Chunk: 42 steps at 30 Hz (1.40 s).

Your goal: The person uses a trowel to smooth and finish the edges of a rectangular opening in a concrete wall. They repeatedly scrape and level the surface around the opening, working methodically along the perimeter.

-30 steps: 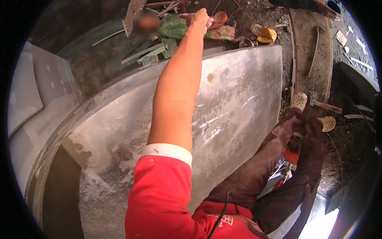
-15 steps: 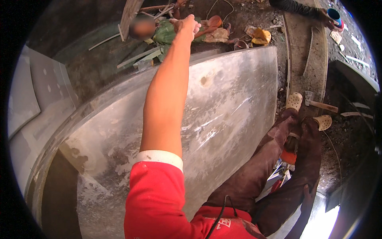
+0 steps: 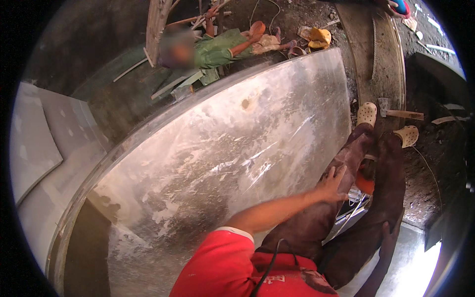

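Patchy and grey, the curved slab (image 3: pixel 213 148) spreads to the left, with the brown trousers (image 3: pixel 302 225) stretched alongside its right edge. On them the left hand (image 3: pixel 332 188) lies empty, fingers fanned across the thigh, while the right hand (image 3: pixel 389 235) rests against the other leg in shadow, its grip impossible to tell. Loose palms and both pale clogs (image 3: pixel 367 114) clear of the hammer (image 3: pixel 403 114) beside them would likely give the steadiest support.

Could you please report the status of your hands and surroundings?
Left hand open, at left thigh. Right hand shadowed, at right thigh. Grey slab on the left; wooden-handled tool near one shoe.
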Available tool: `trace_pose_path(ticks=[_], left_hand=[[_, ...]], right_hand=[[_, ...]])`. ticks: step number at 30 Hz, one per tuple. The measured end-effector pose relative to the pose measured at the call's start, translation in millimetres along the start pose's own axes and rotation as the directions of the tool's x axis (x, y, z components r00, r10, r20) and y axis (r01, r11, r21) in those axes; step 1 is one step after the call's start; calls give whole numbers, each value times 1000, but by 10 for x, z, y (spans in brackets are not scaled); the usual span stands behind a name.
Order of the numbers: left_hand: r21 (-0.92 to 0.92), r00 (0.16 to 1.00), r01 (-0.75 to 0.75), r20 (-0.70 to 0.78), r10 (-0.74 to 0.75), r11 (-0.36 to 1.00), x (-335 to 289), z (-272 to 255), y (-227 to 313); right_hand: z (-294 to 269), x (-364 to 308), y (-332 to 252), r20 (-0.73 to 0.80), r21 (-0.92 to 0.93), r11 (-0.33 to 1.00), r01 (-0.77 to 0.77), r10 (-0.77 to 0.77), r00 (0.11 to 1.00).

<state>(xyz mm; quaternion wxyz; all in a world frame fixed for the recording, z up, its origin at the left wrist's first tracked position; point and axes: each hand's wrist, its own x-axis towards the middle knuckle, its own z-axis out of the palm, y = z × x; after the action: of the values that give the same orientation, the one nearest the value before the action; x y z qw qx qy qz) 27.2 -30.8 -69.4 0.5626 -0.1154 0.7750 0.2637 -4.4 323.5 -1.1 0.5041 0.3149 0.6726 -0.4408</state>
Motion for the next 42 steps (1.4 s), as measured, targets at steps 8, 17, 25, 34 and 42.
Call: trace_pose_path(ticks=[8, 17, 25, 34, 42], left_hand=[[-74, 986, 83, -139, -93, 994, -136, -59, 325], [28, 983, 182, -9, -181, 983, -49, -222, 497], [118, 976, 210, 36, -216, 971, 35, -259, 441], [172, 995, 97, -31, -93, 980, 3, -305, 382], [261, 1000, 0, -20, 5, 965, 111, -599, 337]], right_hand=[[104, -24, 69, -32, 102, 991, 85, -82, 996], [181, -69, 105, -44, 183, 983, 19, -11, 999], [233, -142, -193, 19, 337, 937, -90, 89, 996], [381, -121, 143, -79, 263, 960, 93, -75, 994], [504, -169, -67, -143, 393, 915, 90, -36, 989]])
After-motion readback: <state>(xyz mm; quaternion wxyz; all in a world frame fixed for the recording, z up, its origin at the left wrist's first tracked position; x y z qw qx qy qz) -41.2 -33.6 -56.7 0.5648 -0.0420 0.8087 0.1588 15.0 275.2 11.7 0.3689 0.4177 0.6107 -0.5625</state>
